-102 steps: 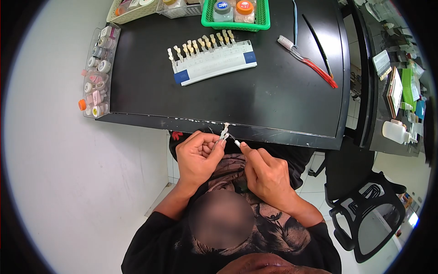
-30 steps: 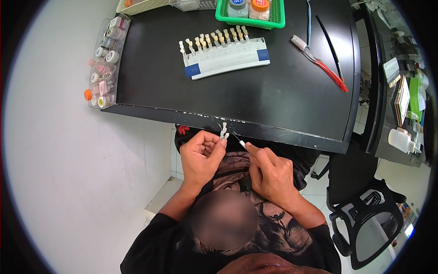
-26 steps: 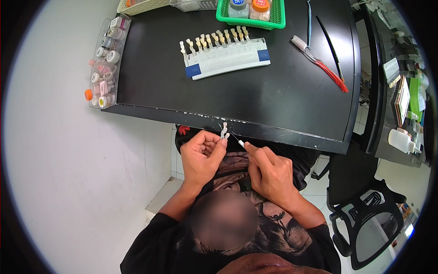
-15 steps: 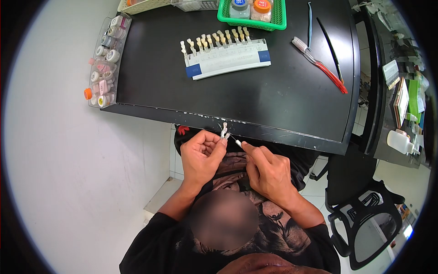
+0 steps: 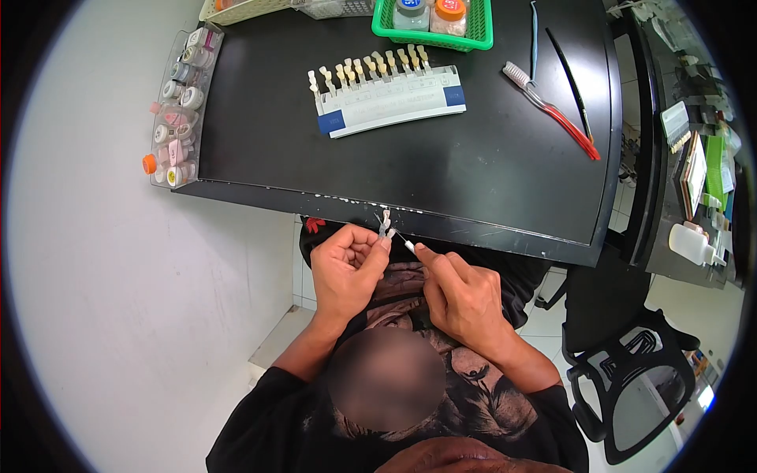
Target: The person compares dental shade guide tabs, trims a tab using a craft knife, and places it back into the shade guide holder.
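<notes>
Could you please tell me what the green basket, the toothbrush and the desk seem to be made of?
The basket looks like glossy molded plastic, given its bright even color and slotted walls. The toothbrush seems plastic too, with a shiny red handle. The desk has a smooth black surface with soft reflections, perhaps laminate or painted board; its chipped front edge shows white specks.

The right hand (image 5: pixel 465 293) has brought its tool (image 5: pixel 409 247) nearer the pale piece (image 5: pixel 385 224).
</notes>
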The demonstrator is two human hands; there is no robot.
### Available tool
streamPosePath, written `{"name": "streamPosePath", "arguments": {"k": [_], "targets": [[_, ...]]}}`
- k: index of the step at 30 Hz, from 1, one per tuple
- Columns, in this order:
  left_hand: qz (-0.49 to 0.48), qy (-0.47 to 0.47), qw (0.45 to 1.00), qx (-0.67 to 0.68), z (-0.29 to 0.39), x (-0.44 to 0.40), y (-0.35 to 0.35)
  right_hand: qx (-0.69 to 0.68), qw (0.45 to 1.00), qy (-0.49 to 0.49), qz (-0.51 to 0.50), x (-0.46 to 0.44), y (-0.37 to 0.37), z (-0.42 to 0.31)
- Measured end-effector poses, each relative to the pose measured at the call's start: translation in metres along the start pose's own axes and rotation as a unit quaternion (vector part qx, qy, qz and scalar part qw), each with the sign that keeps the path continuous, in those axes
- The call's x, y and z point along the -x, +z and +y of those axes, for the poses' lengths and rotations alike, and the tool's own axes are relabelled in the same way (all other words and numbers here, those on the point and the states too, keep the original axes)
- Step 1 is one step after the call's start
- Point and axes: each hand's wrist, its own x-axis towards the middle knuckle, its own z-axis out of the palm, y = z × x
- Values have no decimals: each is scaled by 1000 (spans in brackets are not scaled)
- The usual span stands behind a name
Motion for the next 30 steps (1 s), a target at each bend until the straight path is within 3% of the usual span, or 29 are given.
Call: {"name": "streamPosePath", "arguments": {"k": [30], "targets": [[-12, -15, 1000, 2, 3, -5, -3, 20, 1000, 6, 5, -4, -7, 0]]}}
